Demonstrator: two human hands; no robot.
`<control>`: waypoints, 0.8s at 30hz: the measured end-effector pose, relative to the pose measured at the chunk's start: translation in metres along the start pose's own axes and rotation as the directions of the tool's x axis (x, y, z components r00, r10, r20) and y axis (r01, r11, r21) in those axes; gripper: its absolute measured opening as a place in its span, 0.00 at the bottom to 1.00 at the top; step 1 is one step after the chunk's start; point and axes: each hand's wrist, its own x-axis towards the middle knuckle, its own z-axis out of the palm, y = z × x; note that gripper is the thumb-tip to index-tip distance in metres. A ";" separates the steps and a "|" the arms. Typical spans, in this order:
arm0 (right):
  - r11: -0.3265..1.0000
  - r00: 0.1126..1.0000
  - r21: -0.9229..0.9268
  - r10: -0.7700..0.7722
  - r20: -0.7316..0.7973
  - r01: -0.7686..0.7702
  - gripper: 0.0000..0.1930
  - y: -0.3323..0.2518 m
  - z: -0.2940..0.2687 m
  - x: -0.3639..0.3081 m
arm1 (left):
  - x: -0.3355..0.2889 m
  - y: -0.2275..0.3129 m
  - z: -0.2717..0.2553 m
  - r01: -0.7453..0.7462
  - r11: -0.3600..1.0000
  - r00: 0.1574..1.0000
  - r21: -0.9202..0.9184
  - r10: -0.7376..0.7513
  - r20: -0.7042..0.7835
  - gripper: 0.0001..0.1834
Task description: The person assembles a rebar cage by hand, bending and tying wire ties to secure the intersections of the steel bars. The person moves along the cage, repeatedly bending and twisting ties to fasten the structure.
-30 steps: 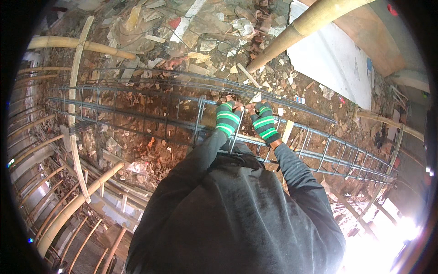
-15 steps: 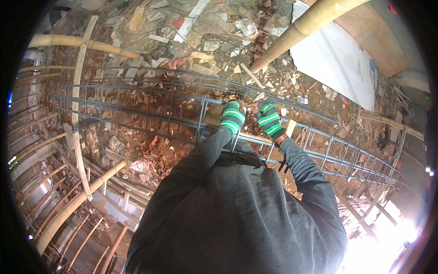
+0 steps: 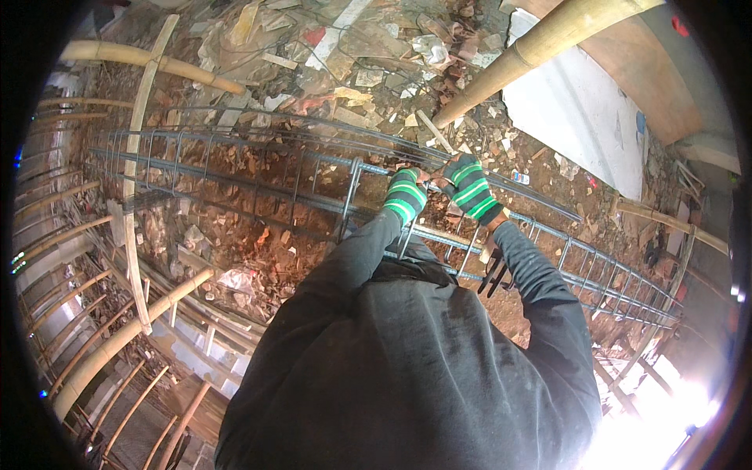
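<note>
Brown earth floor (image 3: 286, 270) runs across the middle, strewn toward the top with rubble (image 3: 368, 78). A thick bamboo pole (image 3: 540, 53) slants over a white panel (image 3: 576, 117) at upper right; thinner poles (image 3: 63, 202) line the left edge. Glaring light (image 3: 681, 415) floods the lower right.

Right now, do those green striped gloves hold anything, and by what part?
Cannot tell: left hand and right hand crowd the grey steel cage's far bar, covering any hold.
</note>
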 end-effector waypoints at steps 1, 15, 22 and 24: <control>0.995 0.999 -0.084 -0.046 0.029 0.048 0.13 0.002 -0.001 0.003 | -0.001 -0.003 0.004 -0.019 1.000 1.000 -0.013 0.019 -0.022 0.09; 0.977 0.972 -0.132 -0.138 0.190 0.165 0.12 -0.003 0.001 0.019 | -0.030 -0.005 0.002 -0.019 0.885 0.995 -0.465 -0.030 -0.097 0.33; 0.984 0.969 0.015 0.170 0.177 -0.176 0.17 -0.015 -0.028 0.007 | -0.042 -0.003 -0.007 -0.106 0.917 0.994 -0.385 0.087 -0.068 0.41; 0.946 0.961 0.203 0.270 -0.057 -0.253 0.19 -0.023 -0.046 -0.020 | -0.041 -0.004 -0.009 -0.135 0.912 0.991 -0.388 0.123 -0.056 0.42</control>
